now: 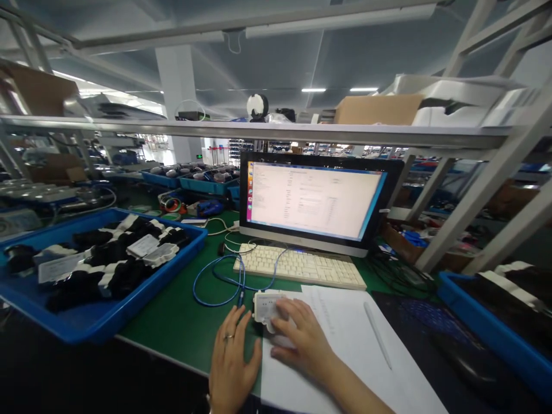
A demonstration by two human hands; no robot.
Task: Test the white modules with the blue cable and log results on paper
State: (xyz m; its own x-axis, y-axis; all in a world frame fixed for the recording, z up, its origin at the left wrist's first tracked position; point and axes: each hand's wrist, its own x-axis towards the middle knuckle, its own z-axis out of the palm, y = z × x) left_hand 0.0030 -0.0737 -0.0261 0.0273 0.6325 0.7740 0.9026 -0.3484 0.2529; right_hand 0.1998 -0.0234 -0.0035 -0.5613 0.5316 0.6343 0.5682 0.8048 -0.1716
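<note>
A small pale plastic device with a grey face lies at the front of the bench, partly over the white paper sheets. My right hand bends its fingers over the device's right side, hiding part of it. Just left of it, my left hand lies with fingers stretched out and a ring on one of them. Its fingertips are close to the plug end of a blue cable; whether they touch it I cannot tell. The cable loops back across the green bench toward the white keyboard.
A monitor stands behind the keyboard. At left, a blue tray holds black parts with white bands and pale devices. A pen lies on the paper. On the right are a black mouse and another blue tray. A shelf crosses above.
</note>
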